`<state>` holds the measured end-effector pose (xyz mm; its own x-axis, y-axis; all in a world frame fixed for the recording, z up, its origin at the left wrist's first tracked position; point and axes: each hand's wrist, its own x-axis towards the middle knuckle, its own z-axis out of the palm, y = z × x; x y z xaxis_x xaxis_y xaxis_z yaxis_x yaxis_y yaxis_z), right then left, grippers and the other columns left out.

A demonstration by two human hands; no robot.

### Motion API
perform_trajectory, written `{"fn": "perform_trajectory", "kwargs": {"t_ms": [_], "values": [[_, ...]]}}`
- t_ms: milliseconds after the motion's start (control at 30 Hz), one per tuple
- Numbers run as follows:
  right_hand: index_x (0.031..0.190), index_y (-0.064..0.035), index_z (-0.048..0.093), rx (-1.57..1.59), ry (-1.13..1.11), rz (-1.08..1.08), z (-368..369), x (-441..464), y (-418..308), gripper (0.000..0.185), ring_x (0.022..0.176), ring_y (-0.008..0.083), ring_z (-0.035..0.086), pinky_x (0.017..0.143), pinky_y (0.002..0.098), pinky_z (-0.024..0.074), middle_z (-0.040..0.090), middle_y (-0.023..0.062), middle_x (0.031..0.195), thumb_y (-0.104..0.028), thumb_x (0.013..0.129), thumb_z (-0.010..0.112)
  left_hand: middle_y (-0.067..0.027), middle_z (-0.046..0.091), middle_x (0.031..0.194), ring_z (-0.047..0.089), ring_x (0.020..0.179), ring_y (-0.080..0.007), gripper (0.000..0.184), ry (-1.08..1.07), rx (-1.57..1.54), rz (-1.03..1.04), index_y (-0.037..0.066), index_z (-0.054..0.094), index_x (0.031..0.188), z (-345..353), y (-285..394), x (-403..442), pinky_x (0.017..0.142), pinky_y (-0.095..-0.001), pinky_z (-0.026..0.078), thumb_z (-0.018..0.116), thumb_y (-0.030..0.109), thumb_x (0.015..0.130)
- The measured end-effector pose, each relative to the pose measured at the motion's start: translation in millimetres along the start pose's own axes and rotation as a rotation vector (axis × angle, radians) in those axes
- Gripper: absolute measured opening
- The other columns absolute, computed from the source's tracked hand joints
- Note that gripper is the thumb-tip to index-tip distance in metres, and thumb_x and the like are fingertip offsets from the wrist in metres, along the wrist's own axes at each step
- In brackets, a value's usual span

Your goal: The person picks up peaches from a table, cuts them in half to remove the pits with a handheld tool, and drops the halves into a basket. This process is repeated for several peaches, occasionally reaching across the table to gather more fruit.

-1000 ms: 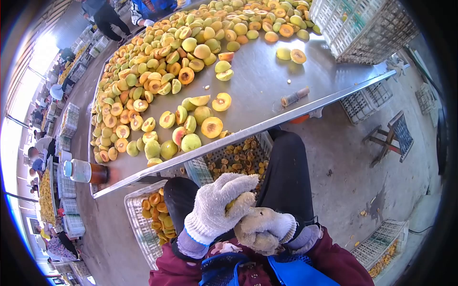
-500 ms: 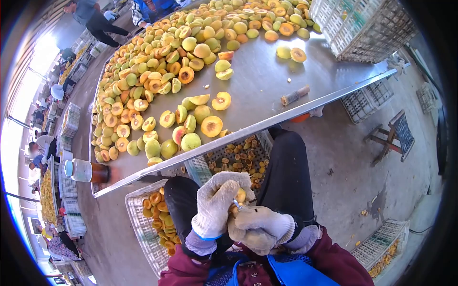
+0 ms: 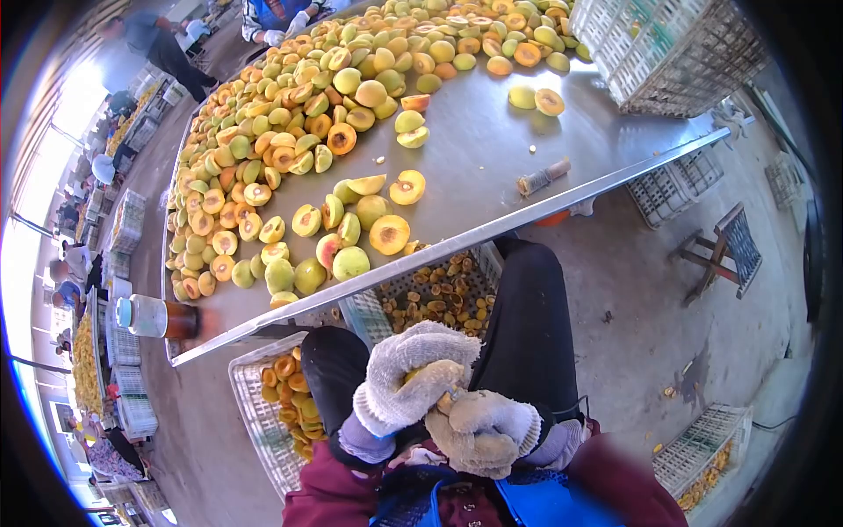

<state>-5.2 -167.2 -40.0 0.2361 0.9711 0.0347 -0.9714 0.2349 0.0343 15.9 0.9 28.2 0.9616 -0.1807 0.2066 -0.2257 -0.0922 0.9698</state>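
Note:
My left hand (image 3: pixel 417 373), in a pale knitted glove, is closed around a piece of yellow peach (image 3: pixel 411 375), of which only a sliver shows between the fingers. Pressed against it from below right is my right hand (image 3: pixel 483 430), gloved and curled shut on a small metal-tipped tool that the fingers now mostly hide. Both hands are over my lap. Beyond them, cut peach halves (image 3: pixel 389 234) lie near the edge of the metal table (image 3: pixel 474 189), with a large heap of peaches (image 3: pixel 290 132) behind.
Under the table edge sits a crate of pits and scraps (image 3: pixel 439 294). A white crate of peach halves (image 3: pixel 263 422) stands left of my legs. On the table are a jar (image 3: pixel 158 316), a short tube-like object (image 3: pixel 544 176) and an upright crate (image 3: pixel 667 61). A folding stool (image 3: pixel 724 250) stands right.
My hands have come closer together, and the fruit and metal tip seen between them are now mostly covered. Across the table, a co-worker's gloved hands have come into view.

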Motion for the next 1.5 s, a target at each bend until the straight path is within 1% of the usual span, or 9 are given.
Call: {"fn": "perform_trajectory", "kwargs": {"t_ms": [167, 267, 367, 667, 967, 1133, 1200, 1400, 1500], "values": [[0.097, 0.0031, 0.056, 0.453, -1.175, 0.136, -47, 50, 24, 0.035, 0.071, 0.0218, 0.065, 0.069, 0.0365, 0.0564, 0.063, 0.0124, 0.084, -0.031, 0.096, 0.053, -0.0140, 0.068, 0.091, 0.064, 0.077, -0.0189, 0.027, 0.174, -0.182, -0.275, -0.005, 0.068, 0.098, 13, 15, 9, 0.071, -0.0309, 0.051, 0.060, 0.019, 0.088], [0.095, 0.0024, 0.056, 0.186, -0.198, 0.034, 5, 3, -4, 0.034, 0.053, 0.0178, 0.059, 0.054, 0.0309, 0.0530, 0.060, 0.0073, 0.068, -0.031, 0.096, 0.054, -0.0113, 0.068, 0.091, 0.064, 0.078, -0.0166, 0.021, -0.099, 0.090, -0.290, -0.001, 0.068, 0.099, 2, 15, 21, 0.071, -0.0300, 0.051, 0.061, 0.016, 0.088], [0.094, 0.0025, 0.056, 0.075, -0.037, -0.022, 24, 6, -2, 0.036, 0.047, 0.0156, 0.055, 0.047, 0.0268, 0.0496, 0.055, 0.0039, 0.059, -0.033, 0.096, 0.053, -0.0115, 0.068, 0.092, 0.065, 0.077, -0.0177, 0.020, -0.168, 0.323, 0.089, 0.001, 0.069, 0.098, -10, 10, 19, 0.072, -0.0318, 0.051, 0.063, 0.017, 0.088], [0.076, -0.0024, 0.056, -0.105, 0.103, 0.013, 24, 10, -8, 0.036, 0.028, 0.0165, 0.044, 0.029, 0.0296, 0.0390, 0.049, 0.0035, 0.043, -0.035, 0.093, 0.056, -0.0119, 0.067, 0.090, 0.064, 0.073, -0.0163, 0.036, 0.300, -0.697, -0.482, -0.004, 0.062, 0.108, 16, -3, -2, 0.065, -0.0270, 0.052, 0.054, 0.030, 0.098], [0.088, -0.0003, 0.057, -0.021, -0.023, -0.018, 13, 23, -3, 0.029, 0.051, 0.0118, 0.055, 0.049, 0.0258, 0.0502, 0.056, 0.0040, 0.066, -0.027, 0.097, 0.051, -0.0146, 0.068, 0.086, 0.066, 0.072, -0.0220, 0.034, -0.031, 0.282, 0.117, -0.003, 0.064, 0.102, -16, -22, 6, 0.065, -0.0320, 0.053, 0.055, 0.028, 0.095], [0.085, 0.0003, 0.057, 0.005, -0.061, 0.176, 22, 20, -17, 0.029, 0.059, 0.0130, 0.055, 0.059, 0.0253, 0.0498, 0.055, 0.0052, 0.068, -0.027, 0.094, 0.055, -0.0120, 0.063, 0.083, 0.063, 0.065, -0.0221, 0.045, 0.247, -0.790, -0.417, 0.005, 0.063, 0.096, 11, -23, -3, 0.058, -0.0318, 0.052, 0.049, 0.047, 0.096], [0.067, -0.0010, 0.055, -0.455, 0.061, 0.069, 45, 21, -19, 0.035, 0.036, 0.0159, 0.047, 0.034, 0.0279, 0.0384, 0.051, 0.0064, 0.049, -0.029, 0.087, 0.062, -0.0077, 0.059, 0.077, 0.059, 0.060, -0.0190, 0.045, 0.463, -1.558, -0.548, 0.006, 0.058, 0.091, 17, -22, 2, 0.051, -0.0296, 0.049, 0.048, 0.050, 0.096], [0.083, -0.0033, 0.060, -0.628, 0.480, 0.005, 47, 18, -41, 0.024, 0.050, 0.0090, 0.051, 0.046, 0.0226, 0.0400, 0.053, 0.0006, 0.060, -0.026, 0.088, 0.065, -0.0118, 0.066, 0.086, 0.066, 0.070, -0.0204, 0.037, 0.876, -0.331, -0.314, -0.001, 0.059, 0.107, -56, -22, -56, 0.058, -0.0291, 0.054, 0.053, 0.034, 0.098], [0.087, -0.0078, 0.062, -0.819, 0.669, 0.099, 43, 29, -44, 0.021, 0.049, 0.0070, 0.052, 0.045, 0.0215, 0.0411, 0.056, -0.0008, 0.062, -0.029, 0.088, 0.067, -0.0136, 0.063, 0.112, 0.053, 0.113, -0.0372, 0.027, 0.486, 1.593, -0.459, 0.013, 0.070, 0.105, -136, -23, -93, 0.094, -0.0440, 0.045, 0.069, 0.021, 0.079]]}}
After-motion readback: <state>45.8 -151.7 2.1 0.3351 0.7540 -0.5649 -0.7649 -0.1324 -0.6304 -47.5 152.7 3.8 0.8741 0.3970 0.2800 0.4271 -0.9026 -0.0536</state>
